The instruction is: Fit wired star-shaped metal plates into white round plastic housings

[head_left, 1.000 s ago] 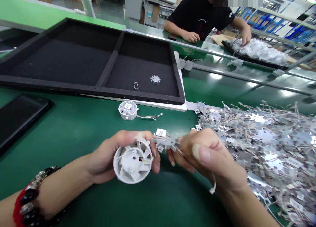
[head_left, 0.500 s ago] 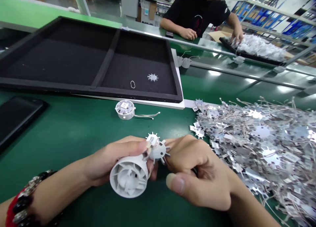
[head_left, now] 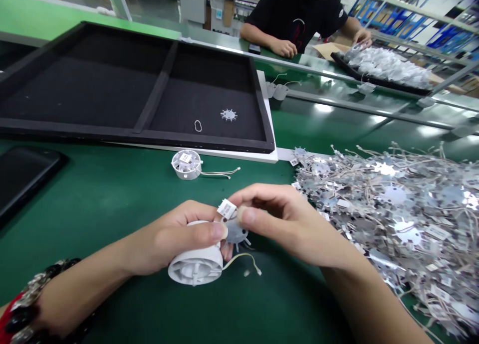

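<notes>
Gripping the white fan housing (head_left: 196,266) in my left hand (head_left: 175,242), I have the fingers curled round its rim and the thumb pressed over the top, low on the green mat (head_left: 112,194). My right hand (head_left: 279,219) pinches the star-shaped board (head_left: 235,233) between thumb and forefinger, right at the housing's mouth; its small white label (head_left: 226,208) stands up between my fingertips. A thin lead with a plug (head_left: 249,264) trails out on the mat. To seat it well, I should keep the board level, line its teeth with the housing's ribs, and keep the lead from getting trapped; whether it is already seated I cannot tell, since my fingers cover the joint.

To the right lies the heap of boards and wires (head_left: 392,209). Farther off sit a finished fan (head_left: 186,164) and the black tray (head_left: 130,85) holding a loose board (head_left: 228,115).

Half a second ago the housing's open face tilted towards me; now it is turned side-on, and the lead has dropped free.
</notes>
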The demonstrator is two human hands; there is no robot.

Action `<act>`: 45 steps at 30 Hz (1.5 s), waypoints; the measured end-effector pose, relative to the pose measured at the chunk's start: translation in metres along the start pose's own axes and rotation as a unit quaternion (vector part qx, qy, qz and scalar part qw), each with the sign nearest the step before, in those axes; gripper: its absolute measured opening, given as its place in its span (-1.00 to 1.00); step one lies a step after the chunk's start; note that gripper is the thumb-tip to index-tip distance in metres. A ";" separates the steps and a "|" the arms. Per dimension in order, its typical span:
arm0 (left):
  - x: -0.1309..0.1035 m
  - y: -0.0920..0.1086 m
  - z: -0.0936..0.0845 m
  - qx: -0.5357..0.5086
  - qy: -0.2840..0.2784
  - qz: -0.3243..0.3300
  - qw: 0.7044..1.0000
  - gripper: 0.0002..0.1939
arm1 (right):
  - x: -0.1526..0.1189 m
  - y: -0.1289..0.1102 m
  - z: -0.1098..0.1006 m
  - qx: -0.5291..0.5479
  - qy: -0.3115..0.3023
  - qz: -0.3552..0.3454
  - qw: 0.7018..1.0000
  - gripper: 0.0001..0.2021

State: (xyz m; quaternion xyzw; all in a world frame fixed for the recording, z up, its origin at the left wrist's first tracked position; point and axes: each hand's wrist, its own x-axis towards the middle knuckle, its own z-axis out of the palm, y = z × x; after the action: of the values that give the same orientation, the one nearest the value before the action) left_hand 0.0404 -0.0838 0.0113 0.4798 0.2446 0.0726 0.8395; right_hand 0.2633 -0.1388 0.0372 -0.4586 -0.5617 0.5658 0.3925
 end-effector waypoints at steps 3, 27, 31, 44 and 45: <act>0.003 -0.003 0.000 -0.035 0.009 0.036 0.999 -0.51 | 0.000 0.001 0.002 0.059 -0.003 0.013 0.998 -0.71; -0.004 0.016 -0.017 0.010 0.131 0.098 0.986 -0.63 | -0.006 0.000 -0.029 -0.063 0.220 -0.060 0.972 -0.81; -0.001 0.008 -0.015 -0.023 0.075 0.099 0.992 -0.67 | -0.005 -0.004 -0.017 -0.013 0.175 -0.054 0.983 -0.88; 0.000 0.011 -0.006 0.062 0.098 0.002 0.993 -0.23 | -0.010 -0.005 0.001 -0.096 0.092 -0.127 0.983 -0.87; 0.000 0.011 -0.006 0.062 0.090 -0.005 0.994 -0.21 | -0.010 -0.005 0.002 -0.119 0.084 -0.158 0.977 -0.88</act>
State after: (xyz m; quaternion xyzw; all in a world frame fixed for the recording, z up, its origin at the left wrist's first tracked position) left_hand 0.0388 -0.0736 0.0176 0.5215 0.3254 0.0963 0.7829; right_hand 0.2642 -0.1490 0.0425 -0.4538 -0.6553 0.3848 0.4653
